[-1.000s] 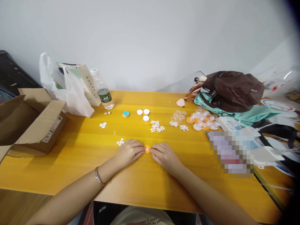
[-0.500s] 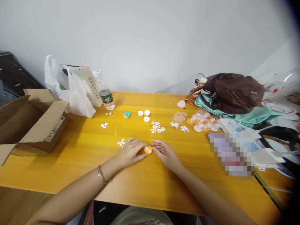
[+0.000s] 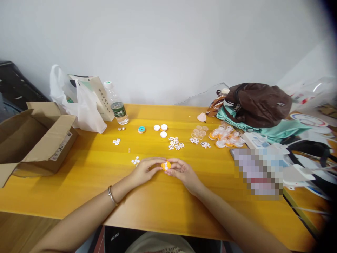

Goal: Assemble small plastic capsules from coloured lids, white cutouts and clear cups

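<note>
Between my two hands is a small round orange piece with white discs on its face. The fingers and thumb of my left hand pinch its left edge, and my right hand grips the right edge with thumb and fingers. Left of my left hand lie several small white discs. Beyond my hands are white openwork plastic pieces, white round parts and a round part with a teal face. Farther right sit clear round covers and a cluster of orange-and-clear round pieces.
An open cardboard box and a white plastic bag occupy the left side, beside a water bottle. At the right are a brown bag on teal cloth and a blurred-out flat object. A wall closes off the back.
My right hand has closed in from the right and now holds the orange piece too. The piece is tilted up a little more, and the view has shifted slightly.
</note>
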Available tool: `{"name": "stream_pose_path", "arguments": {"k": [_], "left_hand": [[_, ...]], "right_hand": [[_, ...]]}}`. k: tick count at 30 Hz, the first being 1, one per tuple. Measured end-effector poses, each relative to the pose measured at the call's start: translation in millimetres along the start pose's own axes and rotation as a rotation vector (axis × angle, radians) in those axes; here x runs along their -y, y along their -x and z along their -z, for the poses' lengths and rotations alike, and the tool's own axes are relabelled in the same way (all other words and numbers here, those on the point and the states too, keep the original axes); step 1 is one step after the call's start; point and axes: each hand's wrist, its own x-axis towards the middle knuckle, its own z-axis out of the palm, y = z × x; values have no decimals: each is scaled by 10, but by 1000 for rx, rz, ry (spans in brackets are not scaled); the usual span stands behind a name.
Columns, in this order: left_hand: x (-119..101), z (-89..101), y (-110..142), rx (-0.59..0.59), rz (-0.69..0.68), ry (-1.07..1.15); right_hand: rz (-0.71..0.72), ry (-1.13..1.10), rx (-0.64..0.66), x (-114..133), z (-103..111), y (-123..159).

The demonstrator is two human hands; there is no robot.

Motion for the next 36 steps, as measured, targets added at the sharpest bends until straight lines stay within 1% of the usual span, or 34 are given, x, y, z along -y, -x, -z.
{"name": "stream_pose_path", "arguments": {"k": [6, 12, 16, 20, 22, 23, 25, 26, 27, 28, 30, 32, 36], "left_hand": [[29, -38, -9, 11, 142, 258], [28, -59, -26, -18, 215, 332], [39, -96, -25, -44, 244, 385], [40, -126, -17, -43, 252, 390], [26, -132, -6, -68, 235, 339], [12, -133, 3, -109, 214, 273], [-28, -138, 20, -211, 138, 65], [-53, -142, 27, -243, 89, -48], [-77, -148, 33, -250, 43, -144], [-99, -156, 35, -233, 4, -211], [-129, -176, 32, -174, -33, -263], [-137, -197, 24, -153, -24, -267], [-129, -221, 5, -165, 18, -251]], "right_hand": [[28, -38, -18, -7, -35, 2], [7, -58, 0, -19, -28, -7], [-52, -156, -14, 12, -14, -5], [-100, -238, -49, 67, -34, -8], [-98, -245, -90, 73, -54, -19], [-92, -242, -117, 69, -64, -26], [-78, -231, -172, 50, -78, -42], [-74, -225, -191, 38, -82, -49], [-71, -219, -203, 26, -85, -56], [-69, -213, -211, 16, -88, -60], [-59, -202, -228, 0, -95, -64], [-42, -200, -250, -8, -106, -62], [6, -179, -276, -16, -137, -58]]}}
